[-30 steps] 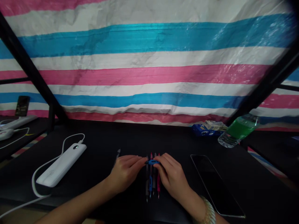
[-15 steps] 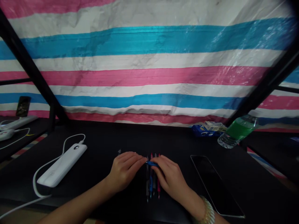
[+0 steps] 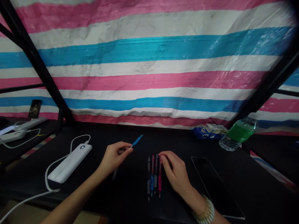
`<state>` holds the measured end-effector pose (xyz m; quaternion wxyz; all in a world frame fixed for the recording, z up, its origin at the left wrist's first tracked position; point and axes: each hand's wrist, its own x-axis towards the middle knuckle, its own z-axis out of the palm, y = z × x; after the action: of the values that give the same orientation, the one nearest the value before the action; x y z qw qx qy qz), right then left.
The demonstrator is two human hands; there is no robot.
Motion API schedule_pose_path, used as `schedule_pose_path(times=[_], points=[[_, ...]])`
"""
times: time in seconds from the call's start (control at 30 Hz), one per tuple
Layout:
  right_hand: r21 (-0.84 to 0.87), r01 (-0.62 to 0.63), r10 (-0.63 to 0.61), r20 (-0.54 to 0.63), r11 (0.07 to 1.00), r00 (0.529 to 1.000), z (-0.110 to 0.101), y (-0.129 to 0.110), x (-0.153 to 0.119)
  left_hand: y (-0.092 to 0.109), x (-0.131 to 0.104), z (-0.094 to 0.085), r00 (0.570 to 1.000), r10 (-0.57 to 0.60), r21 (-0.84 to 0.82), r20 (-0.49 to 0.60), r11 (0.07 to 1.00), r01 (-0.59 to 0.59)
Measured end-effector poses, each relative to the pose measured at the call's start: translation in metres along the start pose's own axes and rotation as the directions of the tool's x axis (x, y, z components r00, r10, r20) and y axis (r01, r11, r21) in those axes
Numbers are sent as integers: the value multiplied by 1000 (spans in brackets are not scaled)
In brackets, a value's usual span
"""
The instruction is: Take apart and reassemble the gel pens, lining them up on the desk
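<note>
My left hand (image 3: 118,157) is raised over the black table, pinching a pen with a blue grip (image 3: 137,141); its tip points up and to the right. Below this hand, part of another slim, greyish pen (image 3: 115,173) shows, mostly hidden by the fingers. Several pens lie side by side in the middle: a dark grey one (image 3: 149,180), one with a blue grip (image 3: 152,182), another grey one (image 3: 155,180) and a pink one (image 3: 160,182). My right hand (image 3: 174,171) rests beside them, fingers loosely curved, fingertips at the pink pen's far end.
A white power bank (image 3: 70,163) with a cable lies at left. To the right are a dark phone (image 3: 216,186), a blue packet (image 3: 202,132) and a tilted bottle with a green label (image 3: 239,132). A striped sheet (image 3: 151,81) hangs behind the table, between black posts.
My left hand has moved left and up, carrying the blue-grip pen away from the row. My right hand has let go of that pen and stays beside the others. The view has shifted slightly.
</note>
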<state>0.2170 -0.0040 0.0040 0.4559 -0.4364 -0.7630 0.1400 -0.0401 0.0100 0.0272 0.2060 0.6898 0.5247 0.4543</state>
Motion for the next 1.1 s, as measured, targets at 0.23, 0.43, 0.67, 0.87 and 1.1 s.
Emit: schedule_pose_path(times=[0.23, 0.43, 0.67, 0.87, 1.1], points=[[11, 23, -23, 19, 1000, 1000, 3, 1, -1, -18, 12, -39, 984, 88, 124, 154, 986, -107], [-8, 29, -29, 34, 1000, 999, 3, 4, 0, -25, 19, -31, 688, 376, 188, 621, 780, -596], [-18, 10, -9, 19, 1000, 1000, 2, 6, 0, -35, 9, -24, 650, 387, 91, 654, 813, -575], [26, -11, 13, -62, 1000, 998, 1, 10, 2, -3, 19, -1, 637, 432, 82, 638, 785, -614], [69, -78, 85, -109, 995, 990, -1, 11, 3, 12, 13, 44, 465, 494, 71, 735, 626, -777]])
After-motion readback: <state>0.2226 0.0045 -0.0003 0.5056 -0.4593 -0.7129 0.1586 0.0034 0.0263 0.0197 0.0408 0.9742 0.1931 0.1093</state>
